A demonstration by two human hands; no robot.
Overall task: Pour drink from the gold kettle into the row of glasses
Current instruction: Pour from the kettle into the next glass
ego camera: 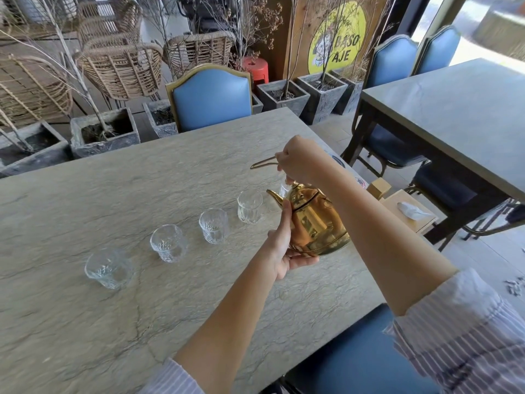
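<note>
Tissue box (409, 207) sits behind the gold kettle (315, 223).

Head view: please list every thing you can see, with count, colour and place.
gold kettle: 1, gold, held above table's right part
glasses: 4 clearly visible, clear, diagonal row on table
table: 1, grey-beige stone, centre
second table: 1, grey, right
blue chairs: several, around both tables
rattan chairs: several, tan, back left
planters: several, grey, behind table
left hand: supports kettle's base
right hand: grips kettle's handle
</note>
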